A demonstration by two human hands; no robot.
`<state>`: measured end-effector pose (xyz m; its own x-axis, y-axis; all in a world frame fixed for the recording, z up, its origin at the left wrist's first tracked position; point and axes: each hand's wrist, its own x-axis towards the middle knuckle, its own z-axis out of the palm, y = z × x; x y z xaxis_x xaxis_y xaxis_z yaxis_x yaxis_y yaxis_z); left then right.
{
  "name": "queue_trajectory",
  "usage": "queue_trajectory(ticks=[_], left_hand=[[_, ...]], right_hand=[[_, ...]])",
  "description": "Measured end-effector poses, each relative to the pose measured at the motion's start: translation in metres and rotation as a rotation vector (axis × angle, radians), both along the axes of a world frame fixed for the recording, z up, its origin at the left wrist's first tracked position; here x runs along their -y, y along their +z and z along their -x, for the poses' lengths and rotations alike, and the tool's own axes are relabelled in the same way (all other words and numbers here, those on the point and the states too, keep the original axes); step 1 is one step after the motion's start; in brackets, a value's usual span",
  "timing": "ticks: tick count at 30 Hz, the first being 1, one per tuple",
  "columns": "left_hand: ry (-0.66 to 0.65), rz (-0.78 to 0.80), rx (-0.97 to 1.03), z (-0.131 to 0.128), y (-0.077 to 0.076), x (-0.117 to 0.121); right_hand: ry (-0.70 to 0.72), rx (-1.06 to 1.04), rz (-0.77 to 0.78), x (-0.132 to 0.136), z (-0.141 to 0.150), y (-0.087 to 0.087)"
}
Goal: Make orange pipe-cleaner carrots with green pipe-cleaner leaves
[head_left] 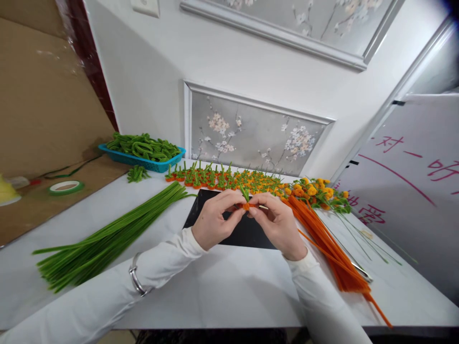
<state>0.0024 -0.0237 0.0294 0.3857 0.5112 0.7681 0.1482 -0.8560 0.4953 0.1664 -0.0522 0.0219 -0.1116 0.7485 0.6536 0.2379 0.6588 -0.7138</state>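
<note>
Left hand [217, 217], right hand [278, 223], both pinching an orange piece [246, 206] (green-topped).

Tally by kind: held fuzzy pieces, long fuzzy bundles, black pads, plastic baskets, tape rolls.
Fuzzy orange-green piece: 1
Green fuzzy bundle, orange fuzzy bundle: 2
Flat black pad: 1
Blue plastic basket: 1
Green-white tape roll: 1
Total: 6

The white tabletop [229, 286] lies open between the forearms [168, 260]; green stems [114, 234] block the left, orange stems [332, 246] the right.
</note>
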Motion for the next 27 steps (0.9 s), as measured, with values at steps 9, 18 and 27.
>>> queue_trajectory(ticks=[9,18,27], left_hand=[[-0.003,0.03,0.008,-0.0004,0.0011,0.0008],[-0.014,0.031,-0.002,-0.0007,0.002,0.0028],[-0.028,0.044,0.008,-0.0011,0.0006,0.0015]], right_hand=[[0.004,0.027,-0.009,0.0026,0.0008,0.0016],[-0.036,0.078,-0.038,0.0024,0.0025,0.0033],[-0.026,0.069,-0.049,0.002,0.0023,0.003]])
